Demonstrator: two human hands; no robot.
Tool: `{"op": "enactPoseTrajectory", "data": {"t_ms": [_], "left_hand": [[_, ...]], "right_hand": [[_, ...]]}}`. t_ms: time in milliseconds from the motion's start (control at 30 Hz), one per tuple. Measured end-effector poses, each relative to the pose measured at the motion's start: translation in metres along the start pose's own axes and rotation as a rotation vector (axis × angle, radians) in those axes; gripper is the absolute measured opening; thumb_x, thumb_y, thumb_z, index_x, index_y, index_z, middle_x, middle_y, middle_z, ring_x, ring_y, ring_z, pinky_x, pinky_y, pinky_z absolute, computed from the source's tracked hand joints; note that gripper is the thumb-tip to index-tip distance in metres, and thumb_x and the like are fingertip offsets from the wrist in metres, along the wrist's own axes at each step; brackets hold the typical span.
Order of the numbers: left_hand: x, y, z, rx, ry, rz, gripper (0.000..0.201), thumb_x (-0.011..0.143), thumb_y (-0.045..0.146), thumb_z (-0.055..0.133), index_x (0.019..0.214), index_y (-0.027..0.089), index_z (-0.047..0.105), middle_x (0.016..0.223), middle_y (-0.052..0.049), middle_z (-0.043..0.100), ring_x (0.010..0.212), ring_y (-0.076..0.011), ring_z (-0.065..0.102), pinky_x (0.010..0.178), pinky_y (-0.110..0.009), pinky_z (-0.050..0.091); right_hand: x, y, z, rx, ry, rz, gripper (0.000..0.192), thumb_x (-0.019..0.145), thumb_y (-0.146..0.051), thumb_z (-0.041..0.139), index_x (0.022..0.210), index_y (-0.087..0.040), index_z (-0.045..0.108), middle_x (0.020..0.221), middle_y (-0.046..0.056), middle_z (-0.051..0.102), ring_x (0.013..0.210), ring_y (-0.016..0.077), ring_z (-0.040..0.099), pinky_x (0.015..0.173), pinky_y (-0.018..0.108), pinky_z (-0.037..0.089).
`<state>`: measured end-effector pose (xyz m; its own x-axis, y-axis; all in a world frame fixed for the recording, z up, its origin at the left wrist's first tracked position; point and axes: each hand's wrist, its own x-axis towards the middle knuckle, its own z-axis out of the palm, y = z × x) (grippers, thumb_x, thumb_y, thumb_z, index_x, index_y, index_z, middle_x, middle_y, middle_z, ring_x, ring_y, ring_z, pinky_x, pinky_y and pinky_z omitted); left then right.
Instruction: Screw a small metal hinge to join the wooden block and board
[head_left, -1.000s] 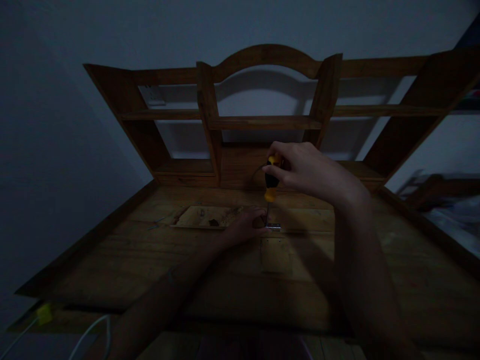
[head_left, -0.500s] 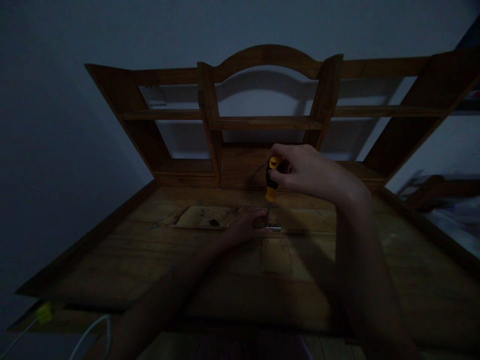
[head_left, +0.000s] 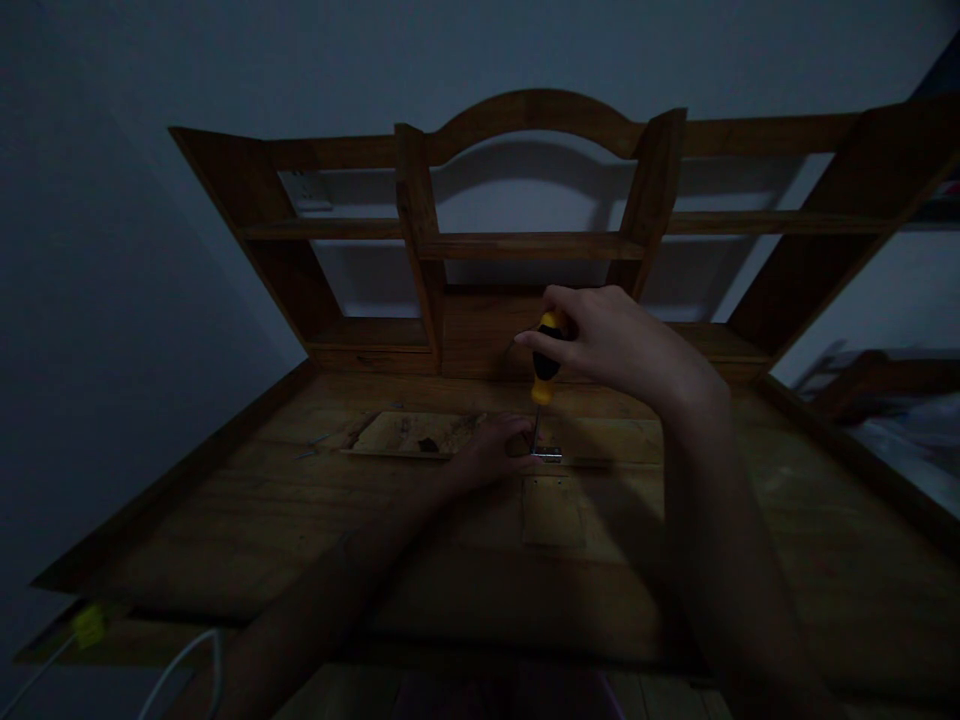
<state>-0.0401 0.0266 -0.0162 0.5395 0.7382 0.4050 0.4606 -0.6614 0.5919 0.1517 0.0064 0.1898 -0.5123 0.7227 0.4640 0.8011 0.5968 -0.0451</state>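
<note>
In dim light, the right hand (head_left: 611, 340) is closed around the top of a yellow-and-black-handled screwdriver (head_left: 545, 368), which stands nearly upright with its thin metal shaft pointing down onto a small silvery metal bracket (head_left: 548, 455). The bracket lies on the brown wooden tabletop (head_left: 225, 520), at the near edge of a flat, paler wooden board (head_left: 420, 434) that stretches left and right across the tabletop. The left hand (head_left: 491, 450) rests on that board just left of the shaft, its fingers curled toward the tip and the bracket; whether they pinch anything cannot be told in the gloom. Just in front of the bracket lies a small rectangular wooden piece (head_left: 553, 510), flat on the tabletop. Behind the hands rises a brown wooden shelf unit with an arched top (head_left: 534, 108) against a pale wall. At the lower left corner a white cable (head_left: 184, 660) curves beside a small yellow object (head_left: 88, 626).
</note>
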Motion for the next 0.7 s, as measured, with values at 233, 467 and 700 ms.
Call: {"op": "enactPoseTrajectory", "data": {"t_ms": [233, 467, 700], "left_hand": [[-0.0007, 0.0013, -0.0002, 0.005, 0.016, 0.022, 0.025, 0.085, 0.031, 0.080, 0.105, 0.021, 0.069, 0.108, -0.004, 0.072, 0.104, -0.0231, 0.066, 0.094, -0.036, 0.052], [0.0013, 0.0037, -0.0019, 0.028, -0.012, 0.001, 0.021, 0.086, 0.029, 0.079, 0.103, 0.021, 0.069, 0.107, -0.003, 0.072, 0.104, -0.0227, 0.068, 0.094, -0.036, 0.053], [-0.0005, 0.0073, -0.0042, 0.017, -0.004, 0.031, 0.022, 0.089, 0.031, 0.076, 0.106, 0.020, 0.069, 0.108, -0.003, 0.072, 0.104, -0.0221, 0.067, 0.094, -0.035, 0.051]], "right_hand": [[-0.0010, -0.0023, -0.0014, 0.095, -0.050, -0.055, 0.013, 0.091, -0.026, 0.056, 0.102, -0.019, 0.061, 0.098, 0.008, 0.070, 0.090, 0.0237, 0.064, 0.075, 0.033, 0.042], [-0.0022, -0.0027, -0.0038, 0.110, -0.038, -0.040, 0.015, 0.095, -0.032, 0.062, 0.102, -0.020, 0.062, 0.093, 0.006, 0.070, 0.084, 0.0219, 0.064, 0.069, 0.031, 0.041], [0.0008, -0.0029, 0.0017, 0.012, 0.001, -0.029, 0.025, 0.096, -0.043, 0.061, 0.101, -0.019, 0.062, 0.093, 0.007, 0.069, 0.083, 0.0227, 0.063, 0.069, 0.033, 0.037]]}}
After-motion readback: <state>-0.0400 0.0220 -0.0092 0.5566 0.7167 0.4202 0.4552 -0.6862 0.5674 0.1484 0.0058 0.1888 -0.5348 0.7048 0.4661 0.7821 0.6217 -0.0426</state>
